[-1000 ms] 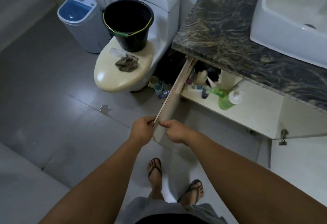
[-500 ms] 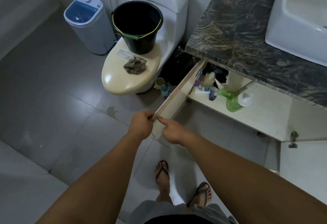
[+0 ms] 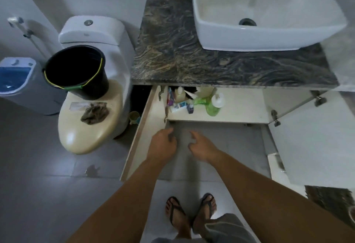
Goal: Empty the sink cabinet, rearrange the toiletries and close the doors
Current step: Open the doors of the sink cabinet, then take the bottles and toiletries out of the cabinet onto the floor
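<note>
Over by the far left wall a small blue-lidded washer (image 3: 18, 83) is standing on the floor, and next to it a black bucket (image 3: 76, 71) is sitting on the closed toilet lid (image 3: 90, 125), with a crumpled grey rag (image 3: 95, 113) lying just in front of it. The left cabinet door (image 3: 142, 131) is hanging wide open, swung out toward the person. Just beside it the left hand (image 3: 162, 144) is hovering with its grip loosely curled and holding nothing; the right hand (image 3: 200, 146) is hanging near it, fingers relaxed and parted, also touching nothing. Beyond the hands, the toiletries (image 3: 184, 98) are crowding the left end of the cabinet shelf (image 3: 242, 106) under the dark marbled worktop (image 3: 172, 50): tubes, small bottles, and a green bottle (image 3: 211, 106) lying on its side. The white basin (image 3: 269, 12) is sitting on the worktop, and the right cabinet door (image 3: 315, 137) is standing open too.
</note>
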